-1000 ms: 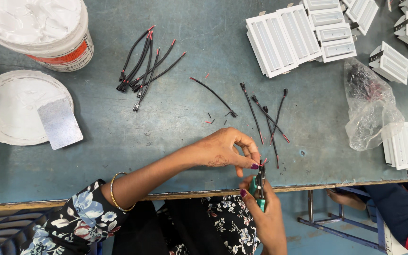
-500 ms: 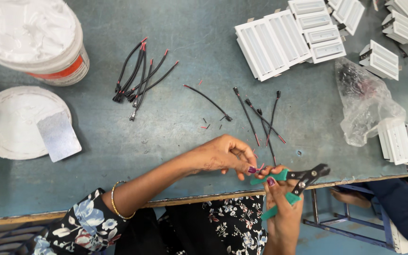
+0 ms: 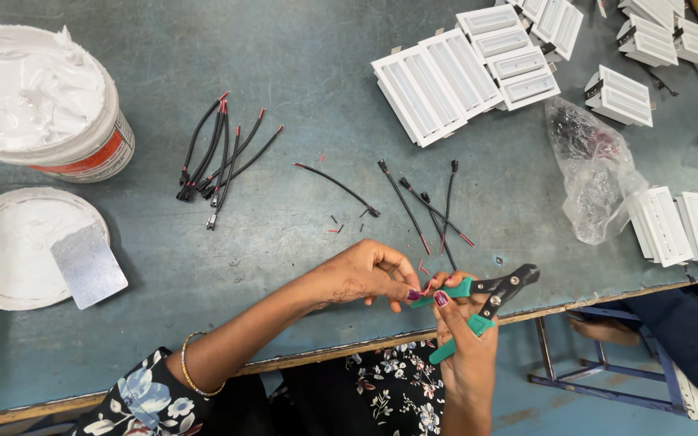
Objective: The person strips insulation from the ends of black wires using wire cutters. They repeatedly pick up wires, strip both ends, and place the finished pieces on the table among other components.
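Observation:
My right hand (image 3: 466, 351) rises from below the table edge and grips green-handled pliers (image 3: 490, 295), whose black jaws point right and upward. My left hand (image 3: 365, 274) reaches in from the lower left, a thin bangle on its wrist, with its fingertips pinched together against the pliers' handle. What they pinch is hidden. Just beyond the hands, several loose black wires with red tips (image 3: 430, 206) lie on the blue-grey table (image 3: 284, 242). One curved wire (image 3: 337, 187) lies apart from them, and small cut bits are scattered nearby.
A bundle of black wires (image 3: 220, 157) lies at the centre left. A tub of white paste (image 3: 42, 101), its lid (image 3: 2, 242) and a metal plate (image 3: 88, 265) stand left. White slatted fixtures (image 3: 462, 73) and a plastic bag (image 3: 595, 169) are right. Another person's leg (image 3: 672, 323) shows below.
The pliers have swung from pointing down at the table edge to jaws out to the right. My left hand stays pinched beside them.

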Demonstrator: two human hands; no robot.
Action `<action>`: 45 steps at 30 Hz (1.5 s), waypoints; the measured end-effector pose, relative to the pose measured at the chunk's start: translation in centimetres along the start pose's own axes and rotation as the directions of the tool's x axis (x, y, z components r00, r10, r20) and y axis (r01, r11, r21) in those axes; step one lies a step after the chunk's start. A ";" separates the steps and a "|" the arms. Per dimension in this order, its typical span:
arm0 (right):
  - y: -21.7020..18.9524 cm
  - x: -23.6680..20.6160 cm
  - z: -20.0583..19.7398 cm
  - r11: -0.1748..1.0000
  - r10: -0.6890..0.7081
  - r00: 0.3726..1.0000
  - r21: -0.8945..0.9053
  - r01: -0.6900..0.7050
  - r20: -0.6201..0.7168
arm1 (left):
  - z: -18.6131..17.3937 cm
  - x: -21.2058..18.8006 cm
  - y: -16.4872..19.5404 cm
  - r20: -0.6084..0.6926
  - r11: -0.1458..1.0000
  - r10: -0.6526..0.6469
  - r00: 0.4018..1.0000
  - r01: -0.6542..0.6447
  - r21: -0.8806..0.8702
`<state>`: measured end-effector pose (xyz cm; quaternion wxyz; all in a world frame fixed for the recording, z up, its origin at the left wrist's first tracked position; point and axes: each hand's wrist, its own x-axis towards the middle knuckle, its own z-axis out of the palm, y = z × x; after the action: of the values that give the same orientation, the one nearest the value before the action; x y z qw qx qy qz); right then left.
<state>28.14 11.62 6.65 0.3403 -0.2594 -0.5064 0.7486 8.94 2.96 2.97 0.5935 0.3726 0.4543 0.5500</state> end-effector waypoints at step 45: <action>-0.2 -1.0 0.2 0.969 -0.107 0.994 -0.228 0.098 -0.025 | 0.6 -0.1 -0.3 -0.006 0.990 0.088 0.996 -0.088 -0.108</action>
<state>28.64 10.76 6.95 0.3562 -0.2836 -0.5947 0.6626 9.57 2.89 2.84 0.5878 0.3594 0.4071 0.5997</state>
